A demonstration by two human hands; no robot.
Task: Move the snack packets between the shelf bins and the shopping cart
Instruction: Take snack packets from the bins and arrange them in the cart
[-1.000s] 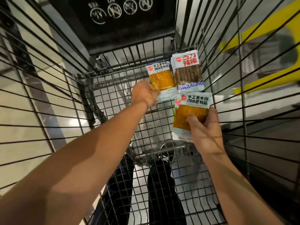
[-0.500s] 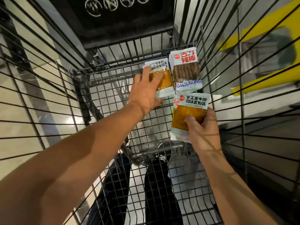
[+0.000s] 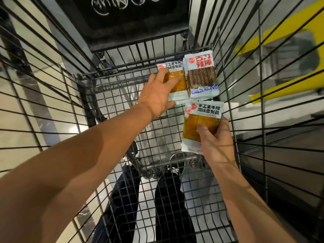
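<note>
Three pkts in cart: two orange, one brown-stick pkt.

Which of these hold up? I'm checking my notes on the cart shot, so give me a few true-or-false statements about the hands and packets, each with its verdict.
1. The right hand grips an orange packet near the cart's right wall. True.
2. The left hand holds the brown stick packet. False: it lies on the far orange packet; the brown stick packet is untouched beside it.
3. The brown stick packet reads GULILABANG. True.
4. All packets lie outside the cart. False: all three are inside the wire cart.
5. The left hand is clenched into a fist. False: its fingers are spread over the packet.
</note>
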